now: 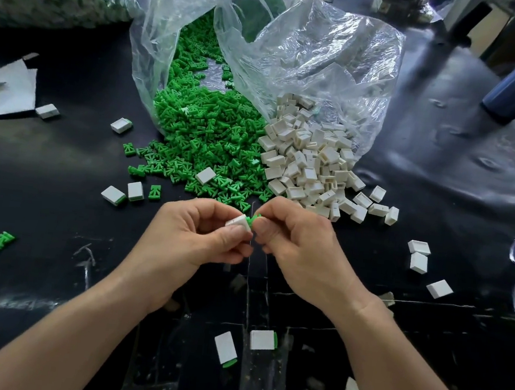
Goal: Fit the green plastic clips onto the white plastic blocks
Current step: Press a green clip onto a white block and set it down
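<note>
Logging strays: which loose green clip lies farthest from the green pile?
The clip alone at the far left, left of the left hand; other loose clips lie right beside the pile.

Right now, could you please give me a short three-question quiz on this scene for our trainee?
1. True or false: the left hand holds a white block.
2. Seen from the camera, on which side of the block pile does the clip pile lie? A) left B) right C) on top
3. Fill in: the right hand pinches a green ____ against the block.

Key: 1 true; 2 A; 3 clip.
</note>
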The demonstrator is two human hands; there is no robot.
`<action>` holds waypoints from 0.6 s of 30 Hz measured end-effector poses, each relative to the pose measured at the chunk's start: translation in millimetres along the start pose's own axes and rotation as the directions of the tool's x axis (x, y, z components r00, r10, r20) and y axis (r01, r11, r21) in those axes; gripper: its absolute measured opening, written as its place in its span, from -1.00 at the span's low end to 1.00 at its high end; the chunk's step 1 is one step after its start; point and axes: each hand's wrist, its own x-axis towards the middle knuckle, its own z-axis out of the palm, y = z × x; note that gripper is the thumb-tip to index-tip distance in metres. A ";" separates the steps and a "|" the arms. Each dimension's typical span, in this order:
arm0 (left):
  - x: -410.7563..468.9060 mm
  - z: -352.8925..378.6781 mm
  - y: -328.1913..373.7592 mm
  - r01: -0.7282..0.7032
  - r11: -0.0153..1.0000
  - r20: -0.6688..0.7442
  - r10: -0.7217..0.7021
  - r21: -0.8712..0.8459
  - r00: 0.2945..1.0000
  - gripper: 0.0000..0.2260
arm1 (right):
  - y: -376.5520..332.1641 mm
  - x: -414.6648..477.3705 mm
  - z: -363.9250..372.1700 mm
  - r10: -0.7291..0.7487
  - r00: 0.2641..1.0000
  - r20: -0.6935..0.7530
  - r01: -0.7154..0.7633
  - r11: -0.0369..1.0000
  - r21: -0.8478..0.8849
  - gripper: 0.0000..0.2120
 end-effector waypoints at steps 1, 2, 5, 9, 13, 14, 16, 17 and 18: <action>-0.6 -0.2 0.8 0.005 1.000 0.005 -0.005 0.002 1.000 -0.81 | -0.2 -0.3 -0.6 -0.002 1.000 0.008 0.002 1.000 -0.015 -0.88; -0.9 -0.6 1.4 0.003 1.000 0.008 -0.004 0.013 1.000 -0.82 | -0.5 -0.7 -1.1 -0.009 1.000 0.023 0.010 0.999 -0.040 -0.88; -1.8 -3.0 2.7 -0.023 0.995 0.029 0.021 0.099 0.999 -0.85 | -3.6 -2.0 -3.1 -0.045 0.995 0.094 0.059 0.987 -0.148 -0.86; -3.8 -5.1 0.1 -0.096 0.961 0.060 0.083 0.261 0.995 -0.91 | -6.9 -3.8 -3.6 -0.109 0.980 0.166 0.155 0.941 -0.301 -0.86; -5.3 -7.1 -3.2 -0.136 0.920 0.084 0.112 0.367 0.990 -0.92 | -6.9 -5.1 -4.4 -0.142 0.966 0.216 0.221 0.888 -0.404 -0.88; -5.6 -7.7 -3.6 -0.138 0.915 0.090 0.112 0.380 0.990 -0.92 | -6.7 -4.9 -4.9 -0.154 0.963 0.221 0.234 0.886 -0.401 -0.88; -5.8 -8.1 -3.5 -0.141 0.902 0.111 0.104 0.408 0.988 -0.99 | -5.3 -4.9 -4.7 -0.158 0.956 0.246 0.252 0.873 -0.417 -0.88; -5.5 -8.2 -2.8 -0.140 0.901 0.117 0.101 0.409 0.988 -0.98 | -4.0 -4.7 -3.9 -0.152 0.955 0.253 0.251 0.871 -0.423 -0.87; -5.0 -7.8 -1.7 -0.142 0.909 0.119 0.103 0.392 0.988 -0.98 | -2.8 -4.5 -3.0 -0.146 0.959 0.242 0.237 0.882 -0.408 -0.87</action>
